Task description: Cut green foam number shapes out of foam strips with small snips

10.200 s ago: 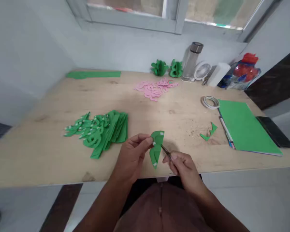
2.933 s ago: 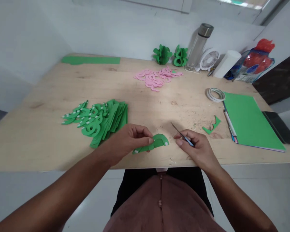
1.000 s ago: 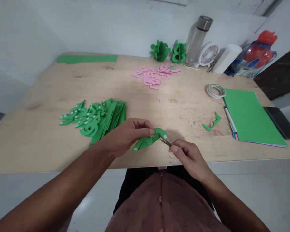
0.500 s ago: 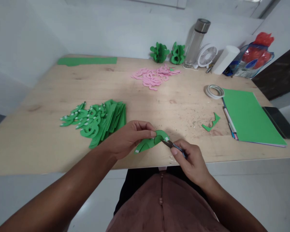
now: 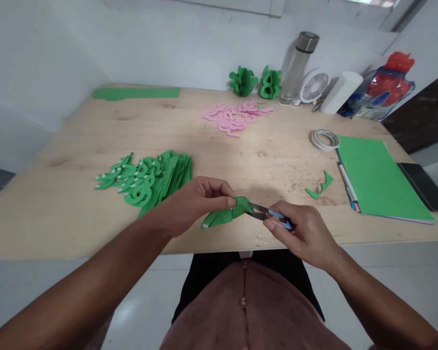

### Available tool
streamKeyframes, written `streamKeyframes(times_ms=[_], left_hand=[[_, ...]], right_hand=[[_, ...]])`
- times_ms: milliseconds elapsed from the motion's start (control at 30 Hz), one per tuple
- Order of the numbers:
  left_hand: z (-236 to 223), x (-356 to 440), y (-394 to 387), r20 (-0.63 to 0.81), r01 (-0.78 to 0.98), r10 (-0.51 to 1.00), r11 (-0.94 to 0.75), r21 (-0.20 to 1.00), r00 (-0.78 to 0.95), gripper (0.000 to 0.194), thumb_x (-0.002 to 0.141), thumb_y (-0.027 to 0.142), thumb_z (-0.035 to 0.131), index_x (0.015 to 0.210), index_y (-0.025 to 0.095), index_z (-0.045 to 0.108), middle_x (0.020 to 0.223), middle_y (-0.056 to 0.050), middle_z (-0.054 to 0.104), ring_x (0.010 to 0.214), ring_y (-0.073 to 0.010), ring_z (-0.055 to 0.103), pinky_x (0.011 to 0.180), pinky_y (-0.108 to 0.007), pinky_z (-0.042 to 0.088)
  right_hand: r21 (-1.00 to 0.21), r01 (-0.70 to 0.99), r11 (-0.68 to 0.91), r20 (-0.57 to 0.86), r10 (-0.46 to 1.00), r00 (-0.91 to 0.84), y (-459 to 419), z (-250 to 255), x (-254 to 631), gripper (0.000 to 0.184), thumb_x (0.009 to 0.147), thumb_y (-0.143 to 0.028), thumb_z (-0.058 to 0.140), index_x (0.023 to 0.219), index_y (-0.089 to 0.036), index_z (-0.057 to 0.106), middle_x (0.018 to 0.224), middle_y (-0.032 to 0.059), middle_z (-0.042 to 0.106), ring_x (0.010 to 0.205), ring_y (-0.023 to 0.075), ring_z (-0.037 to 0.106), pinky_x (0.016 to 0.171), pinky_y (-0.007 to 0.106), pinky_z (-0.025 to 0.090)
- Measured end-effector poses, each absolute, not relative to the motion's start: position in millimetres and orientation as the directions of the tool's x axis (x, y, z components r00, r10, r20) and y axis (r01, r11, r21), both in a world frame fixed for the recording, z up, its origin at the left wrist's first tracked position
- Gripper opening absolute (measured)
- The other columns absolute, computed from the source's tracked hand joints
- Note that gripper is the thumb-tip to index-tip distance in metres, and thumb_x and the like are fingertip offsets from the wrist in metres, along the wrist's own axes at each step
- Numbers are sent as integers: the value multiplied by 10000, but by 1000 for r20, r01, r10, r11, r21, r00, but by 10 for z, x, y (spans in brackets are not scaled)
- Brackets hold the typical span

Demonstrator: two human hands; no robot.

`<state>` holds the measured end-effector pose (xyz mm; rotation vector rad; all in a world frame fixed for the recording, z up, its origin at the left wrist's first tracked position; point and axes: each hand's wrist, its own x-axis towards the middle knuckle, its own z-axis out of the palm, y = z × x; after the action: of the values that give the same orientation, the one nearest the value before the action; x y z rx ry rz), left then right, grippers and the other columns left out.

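Observation:
My left hand pinches a curved green paper piece just above the near edge of the wooden table. My right hand is closed round a thin metal tool with a blue grip, likely tweezers. The tool's tip touches the right end of the green piece. Left of my hands lies a pile of similar green cut-outs with small white tabs.
Pink cut-outs lie mid-table, with two green paper balls, a steel bottle, a small fan and a white roll behind. At right are a tape roll, green scraps, a green folder, pens and a phone.
My right hand has swung the tool from below to the right side of the green piece, lying flatter now. The left hand keeps its pinch on the piece.

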<state>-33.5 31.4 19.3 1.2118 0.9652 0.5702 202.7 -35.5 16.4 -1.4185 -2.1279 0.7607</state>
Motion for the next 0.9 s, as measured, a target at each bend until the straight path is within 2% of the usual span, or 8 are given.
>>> streamKeyframes(times_ms=[333, 633, 900], left_hand=[[91, -412, 265, -259, 59, 852, 261, 963, 455, 98, 708, 278, 772, 653, 209, 730, 631, 15, 652, 601, -116, 539, 584, -236, 419], [102, -351, 216, -362, -29, 857, 399, 916, 366, 124, 667, 269, 791, 609, 200, 707, 606, 8, 649, 602, -119, 557, 603, -242, 431], [125, -326, 201, -372, -80, 835, 438, 896, 405, 127, 662, 275, 808, 633, 196, 712, 626, 1, 657, 600, -118, 564, 606, -244, 438]], right_hand=[[-710, 632, 310, 79, 928, -365, -430, 191, 2006, 281, 962, -401, 528, 792, -190, 599, 603, -18, 528, 526, 130, 455, 521, 274, 301], [-863, 493, 111, -47, 953, -298, -485, 17, 2069, 337, 978, -439, 508, 758, -195, 582, 598, -36, 450, 546, 131, 432, 518, 266, 316], [-892, 449, 63, -71, 958, -277, -452, -52, 2023, 395, 977, -482, 487, 713, -199, 569, 622, -21, 456, 590, 148, 450, 532, 270, 341]])
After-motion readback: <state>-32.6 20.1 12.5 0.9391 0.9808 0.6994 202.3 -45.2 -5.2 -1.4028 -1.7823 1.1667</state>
